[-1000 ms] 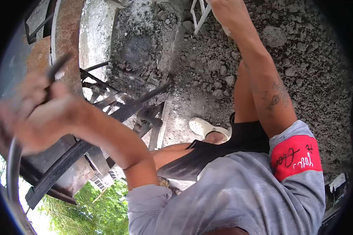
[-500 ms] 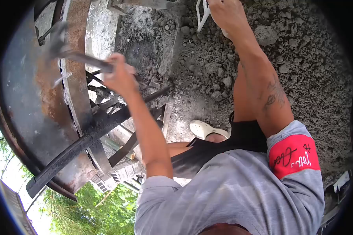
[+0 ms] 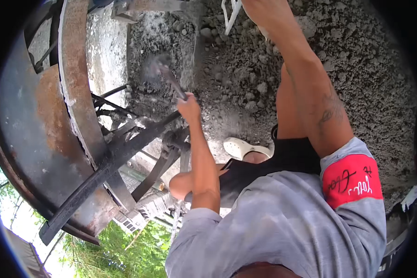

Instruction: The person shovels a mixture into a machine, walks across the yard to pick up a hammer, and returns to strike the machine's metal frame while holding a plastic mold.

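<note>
My left hand [image 3: 190, 107] is closed round the handle of a hammer [image 3: 175, 84]. Motion blurs the hammer's head, which is low over grey, crumbly rubble [image 3: 146, 55] beside a pale concrete edge. Just below that hand, a dark metal bar [image 3: 120, 157] runs diagonally across the metalwork. My right hand [image 3: 259, 11] reaches to the top edge of the view, where its fingers are cut off. Right beside it is a thin white bent rod [image 3: 230, 17]; whether the hand grips it is hidden.
A large rusty metal drum or sheet [image 3: 37, 125] with a curved flat rim [image 3: 74, 60] fills the left side. Black rods and a curved bracket [image 3: 157, 171] stick out near my left knee. Lumpy grey soil [image 3: 366, 83] covers the right. My foot wears a white clog [image 3: 236, 147].
My left hand has swung the hammer rightward, away from the drum's rim and over the rubble. The whole view has shifted slightly. My right hand stays by the white rod.
</note>
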Action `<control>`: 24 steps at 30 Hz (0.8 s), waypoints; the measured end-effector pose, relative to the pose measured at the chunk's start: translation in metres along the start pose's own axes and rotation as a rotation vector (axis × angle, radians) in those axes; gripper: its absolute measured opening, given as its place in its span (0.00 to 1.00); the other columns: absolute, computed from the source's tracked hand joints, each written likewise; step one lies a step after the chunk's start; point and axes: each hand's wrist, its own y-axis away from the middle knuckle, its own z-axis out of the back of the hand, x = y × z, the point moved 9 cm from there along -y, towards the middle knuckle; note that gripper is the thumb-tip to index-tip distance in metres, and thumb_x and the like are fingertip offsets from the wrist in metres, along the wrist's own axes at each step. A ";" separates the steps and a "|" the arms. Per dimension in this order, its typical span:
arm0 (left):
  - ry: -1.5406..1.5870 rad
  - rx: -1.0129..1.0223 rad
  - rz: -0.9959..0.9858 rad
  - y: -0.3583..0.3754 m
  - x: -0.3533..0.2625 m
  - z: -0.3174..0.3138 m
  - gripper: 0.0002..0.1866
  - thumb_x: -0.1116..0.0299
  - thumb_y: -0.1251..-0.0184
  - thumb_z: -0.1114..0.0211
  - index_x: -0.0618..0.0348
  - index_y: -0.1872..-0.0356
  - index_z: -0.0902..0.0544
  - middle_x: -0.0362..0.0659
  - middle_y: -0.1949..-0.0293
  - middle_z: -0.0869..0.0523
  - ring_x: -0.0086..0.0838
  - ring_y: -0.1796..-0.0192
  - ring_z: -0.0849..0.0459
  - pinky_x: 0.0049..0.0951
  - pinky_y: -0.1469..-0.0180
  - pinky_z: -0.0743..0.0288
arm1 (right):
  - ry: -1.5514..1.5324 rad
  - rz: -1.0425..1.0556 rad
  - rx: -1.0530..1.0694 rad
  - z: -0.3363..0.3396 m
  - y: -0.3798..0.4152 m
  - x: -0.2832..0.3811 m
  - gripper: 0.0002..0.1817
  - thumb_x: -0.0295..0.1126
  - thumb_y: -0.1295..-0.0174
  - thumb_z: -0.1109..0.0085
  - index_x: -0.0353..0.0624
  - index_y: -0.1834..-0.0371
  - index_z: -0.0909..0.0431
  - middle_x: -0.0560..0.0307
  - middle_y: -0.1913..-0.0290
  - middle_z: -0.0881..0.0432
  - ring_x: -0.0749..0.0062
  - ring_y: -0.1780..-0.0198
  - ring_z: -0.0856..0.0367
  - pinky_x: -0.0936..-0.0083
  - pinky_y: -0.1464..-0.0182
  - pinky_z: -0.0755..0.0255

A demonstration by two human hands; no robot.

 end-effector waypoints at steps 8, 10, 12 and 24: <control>0.357 -0.571 -1.200 -0.012 -0.351 0.267 0.03 0.77 0.49 0.43 0.65 0.74 0.28 0.51 0.74 0.21 0.32 0.73 0.20 0.27 0.73 0.28 | 0.041 -0.008 0.098 -0.017 0.007 0.009 0.10 0.26 0.43 0.57 0.35 0.59 0.32 0.53 0.70 0.21 0.77 0.76 0.31 0.80 0.74 0.35; -0.863 -1.065 -0.389 -0.040 -0.245 0.254 0.20 0.65 0.39 0.47 0.68 0.50 0.33 0.53 0.55 0.28 0.31 0.53 0.26 0.26 0.50 0.31 | 0.117 -0.013 0.154 -0.015 0.009 0.015 0.10 0.27 0.43 0.57 0.35 0.60 0.31 0.55 0.72 0.23 0.77 0.77 0.32 0.80 0.75 0.35; -0.111 -0.603 -0.597 -0.045 -0.035 0.098 0.16 0.65 0.42 0.45 0.68 0.59 0.27 0.50 0.66 0.24 0.36 0.63 0.25 0.30 0.58 0.30 | 0.051 -0.005 0.171 -0.014 0.009 0.011 0.10 0.27 0.42 0.57 0.35 0.59 0.32 0.54 0.71 0.21 0.77 0.76 0.31 0.80 0.74 0.34; 0.553 -0.364 -1.003 -0.002 -0.324 0.195 0.04 0.79 0.46 0.45 0.64 0.78 0.26 0.43 0.84 0.26 0.22 0.88 0.32 0.24 0.88 0.34 | 0.122 0.058 0.081 -0.024 -0.002 -0.003 0.14 0.27 0.43 0.59 0.32 0.55 0.34 0.51 0.68 0.18 0.67 0.65 0.23 0.75 0.63 0.30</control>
